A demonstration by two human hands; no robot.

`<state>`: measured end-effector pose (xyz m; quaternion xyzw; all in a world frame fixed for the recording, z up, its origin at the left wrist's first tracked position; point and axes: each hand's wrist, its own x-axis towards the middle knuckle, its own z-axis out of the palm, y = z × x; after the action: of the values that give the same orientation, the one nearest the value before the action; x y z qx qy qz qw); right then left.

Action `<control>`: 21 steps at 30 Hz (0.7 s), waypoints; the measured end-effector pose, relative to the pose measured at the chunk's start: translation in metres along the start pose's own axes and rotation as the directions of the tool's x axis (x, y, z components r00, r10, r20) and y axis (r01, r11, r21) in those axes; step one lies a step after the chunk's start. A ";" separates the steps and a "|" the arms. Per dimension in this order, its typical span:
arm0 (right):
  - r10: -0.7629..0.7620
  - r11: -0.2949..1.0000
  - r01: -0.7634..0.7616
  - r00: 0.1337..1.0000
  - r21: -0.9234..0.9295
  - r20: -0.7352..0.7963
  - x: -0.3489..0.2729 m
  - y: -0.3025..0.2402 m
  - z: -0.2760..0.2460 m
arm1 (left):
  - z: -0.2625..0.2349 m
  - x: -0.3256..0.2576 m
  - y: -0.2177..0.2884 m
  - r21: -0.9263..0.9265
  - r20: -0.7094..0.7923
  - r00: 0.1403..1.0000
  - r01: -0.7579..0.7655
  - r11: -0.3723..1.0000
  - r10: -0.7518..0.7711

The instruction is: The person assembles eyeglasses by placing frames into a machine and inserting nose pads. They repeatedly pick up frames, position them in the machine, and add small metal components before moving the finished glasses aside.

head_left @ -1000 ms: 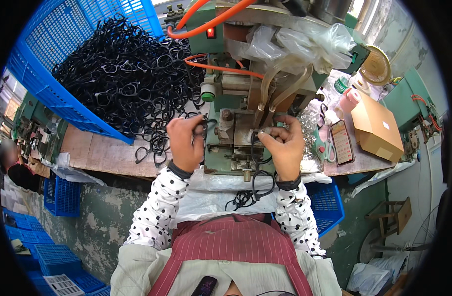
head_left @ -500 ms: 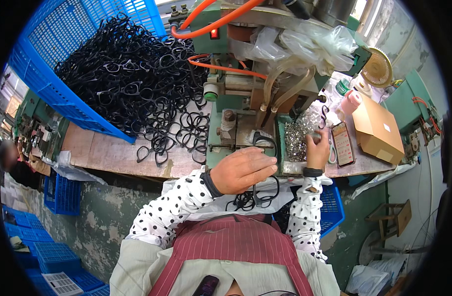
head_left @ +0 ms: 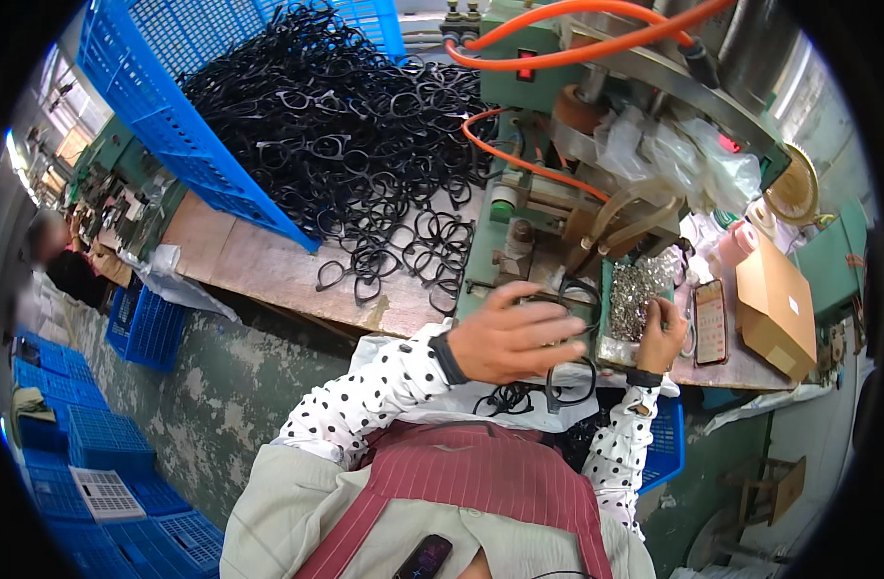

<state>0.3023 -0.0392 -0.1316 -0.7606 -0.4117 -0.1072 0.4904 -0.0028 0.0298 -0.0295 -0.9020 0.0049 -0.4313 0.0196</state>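
My left hand holds a black eyeglass frame in front of the green bench machine. Its fingers hide the middle of the frame, whose two rims show above and below them. To the right, a green-edged tray contains a heap of small shiny metal parts. At the tray's right side my right hand has its thumb and fingertips pinched together, and whatever is between them is too small to make out. More black frames lie on a pale sheet below my left hand.
A blue crate lies tipped at the left, with a large pile of black eyeglass frames spilling onto the table. Orange hoses cross above the machine. A phone and a cardboard box sit at the right. Another person is far left.
The view has turned, so the scene sits further right. My left hand's thumb and fingers have spread somewhat around the eyeglass frame. My right hand stays by the metal parts.
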 end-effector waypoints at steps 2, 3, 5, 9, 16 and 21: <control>0.052 0.999 -0.052 0.999 0.003 0.000 0.000 0.002 0.001 | -0.001 -0.031 -0.021 0.155 -0.139 0.982 0.152 0.976 -0.131; 0.046 0.999 -0.046 0.999 -0.027 0.008 -0.001 0.004 0.000 | -0.008 -0.045 -0.035 0.211 -0.219 0.939 0.311 0.927 -0.265; 0.031 0.997 -0.030 0.999 -0.069 0.012 0.000 0.000 -0.001 | -0.025 -0.081 -0.070 0.418 -0.265 0.820 0.572 0.706 -0.507; -0.028 0.986 0.033 0.999 -0.165 0.033 0.001 0.001 0.002 | -0.048 -0.151 -0.122 0.669 -0.336 0.177 0.736 -0.102 -0.925; -0.037 0.999 0.037 0.999 -0.007 -0.016 -0.002 -0.011 -0.002 | -0.020 -0.185 -0.141 0.366 -0.199 0.116 0.930 0.036 -0.973; -0.066 0.997 0.069 0.995 0.039 -0.068 -0.002 -0.011 -0.003 | -0.024 -0.164 -0.123 0.205 -0.131 0.231 0.958 0.201 -0.964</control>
<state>0.2937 -0.0405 -0.1243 -0.7319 -0.4226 -0.1405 0.5157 -0.1259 0.1566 -0.1371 -0.7052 -0.6084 -0.3352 -0.1421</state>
